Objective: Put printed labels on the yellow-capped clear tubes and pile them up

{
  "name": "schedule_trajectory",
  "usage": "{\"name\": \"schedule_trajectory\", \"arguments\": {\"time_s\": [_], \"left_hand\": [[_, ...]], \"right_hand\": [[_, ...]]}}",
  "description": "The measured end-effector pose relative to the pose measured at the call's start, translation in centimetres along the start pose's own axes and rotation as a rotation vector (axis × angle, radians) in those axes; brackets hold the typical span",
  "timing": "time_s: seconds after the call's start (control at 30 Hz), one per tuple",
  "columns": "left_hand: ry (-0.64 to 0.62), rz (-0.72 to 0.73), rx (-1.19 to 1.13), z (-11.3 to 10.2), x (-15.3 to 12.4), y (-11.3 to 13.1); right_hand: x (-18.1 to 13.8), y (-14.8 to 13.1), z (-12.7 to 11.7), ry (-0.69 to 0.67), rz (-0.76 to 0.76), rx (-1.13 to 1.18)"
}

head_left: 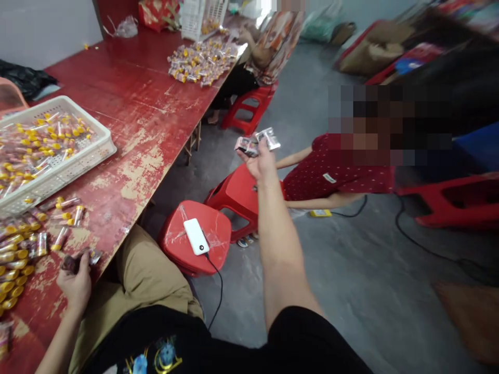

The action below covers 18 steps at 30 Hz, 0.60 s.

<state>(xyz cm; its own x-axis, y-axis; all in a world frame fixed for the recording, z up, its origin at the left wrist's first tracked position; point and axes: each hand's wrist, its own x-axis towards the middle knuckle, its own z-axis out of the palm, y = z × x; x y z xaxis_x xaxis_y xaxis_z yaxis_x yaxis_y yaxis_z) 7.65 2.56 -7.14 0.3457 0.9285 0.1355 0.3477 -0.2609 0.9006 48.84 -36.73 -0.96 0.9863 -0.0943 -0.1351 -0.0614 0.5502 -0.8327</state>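
My right hand [259, 165] reaches out over the floor, its fingers closed on small printed packets. One packet [246, 145] is pink and dark; another packet [270, 138] is silvery white. On the table's near edge, my left hand [76, 283] is closed around a small dark item [70, 264], with a bit of shiny wrapping showing past the thumb. What the dark item is cannot be made out. Left of that hand lie several see-through tubes [15, 254] with yellow caps.
A white basket [105, 137] of capped tubes stands on the worn red table [148, 117], with a tube pile [200, 59] farther off. A white power bank [195, 236] with a cable lies on a red stool [175, 223]. Another person [339, 161] is close by; someone sits beyond.
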Motion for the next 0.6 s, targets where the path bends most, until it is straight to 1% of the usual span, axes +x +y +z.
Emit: {"name": "schedule_trajectory", "arguments": {"time_s": [0.03,0.07,0.1,0.17,0.23,0.3,0.37,0.43,0.53,0.6], "left_hand": [[0.007,-0.005,-0.004,-0.1,-0.2,0.3],[0.014,-0.015,-0.019,-0.2,-0.7,0.6],[0.001,-0.022,-0.046,-0.5,-1.3,0.8],[-0.101,-0.103,-0.208,-1.1,-2.9,0.7],[-0.096,-0.171,-0.249,-1.8,-4.7,-0.1],[-0.071,-0.235,-0.285,-2.5,-6.3,-1.4],[-0.054,-0.288,-0.328,-3.6,-8.2,-2.4],[-0.016,-0.328,-0.362,-5.0,-10.1,-3.0],[0.039,-0.421,-0.478,-7.3,-12.6,-3.3],[0.082,-0.49,-0.564,-8.9,-13.7,-3.7]], "right_hand": [[-0.9,-0.3,1.5,-0.052,0.021,-0.037],[-2.4,0.1,2.9,-0.113,0.06,-0.079],[-4.4,1.0,4.1,-0.183,0.113,-0.121],[-9.1,4.0,5.9,-0.336,0.238,-0.202],[-13.8,7.6,7.4,-0.511,0.373,-0.288],[-18.2,11.2,9.4,-0.731,0.508,-0.421],[-22.9,14.6,12.3,-0.972,0.658,-0.509],[-28.3,17.6,15.9,-1.203,0.783,-0.541],[-37.1,21.9,21.2,-1.536,0.922,-0.541],[-43.2,24.7,24.0,-1.749,1.04,-0.55]]}}
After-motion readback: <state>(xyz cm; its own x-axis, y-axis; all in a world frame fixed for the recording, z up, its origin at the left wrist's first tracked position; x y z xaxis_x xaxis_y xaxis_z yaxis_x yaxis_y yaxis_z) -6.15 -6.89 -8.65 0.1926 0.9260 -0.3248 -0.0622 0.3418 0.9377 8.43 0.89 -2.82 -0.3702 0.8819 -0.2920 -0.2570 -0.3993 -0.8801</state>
